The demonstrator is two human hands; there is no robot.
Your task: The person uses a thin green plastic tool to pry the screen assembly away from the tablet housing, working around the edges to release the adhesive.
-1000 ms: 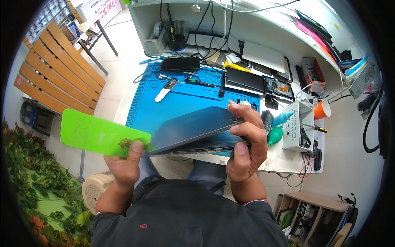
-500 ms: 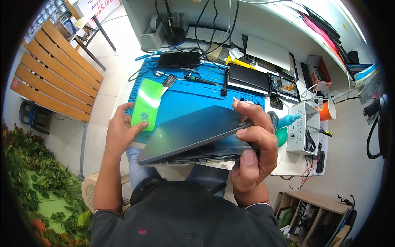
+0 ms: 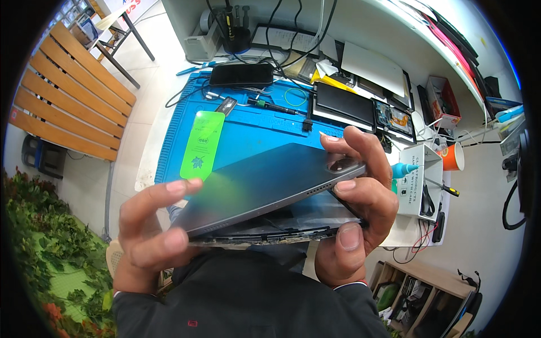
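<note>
I hold a dark grey tablet (image 3: pixel 270 180) up over the blue mat (image 3: pixel 245 129), its housing partly parted from the thin screen layer (image 3: pixel 290 234) beneath, with a gap along the near side. My left hand (image 3: pixel 149 231) grips the left end, fingertips at the upper edge and lower corner. My right hand (image 3: pixel 358 208) wraps round the right end, beside the camera, with its thumb on the lower layer. A flat green plastic card (image 3: pixel 200 141) lies on the mat beyond the tablet, partly over a small tool (image 3: pixel 225 106).
A black phone (image 3: pixel 241 75), cables, screwdrivers (image 3: pixel 270 106) and opened devices (image 3: pixel 395 117) crowd the back of the desk. At right stand a white box (image 3: pixel 414 183), an orange cup (image 3: pixel 452 156) and a small red-and-white box (image 3: pixel 442 101). A wooden slatted chair (image 3: pixel 70 96) is at the left.
My left hand has put the green card down on the mat and moved back to take the tablet's left end. The tablet has come nearer to my body, my right hand still round it.
</note>
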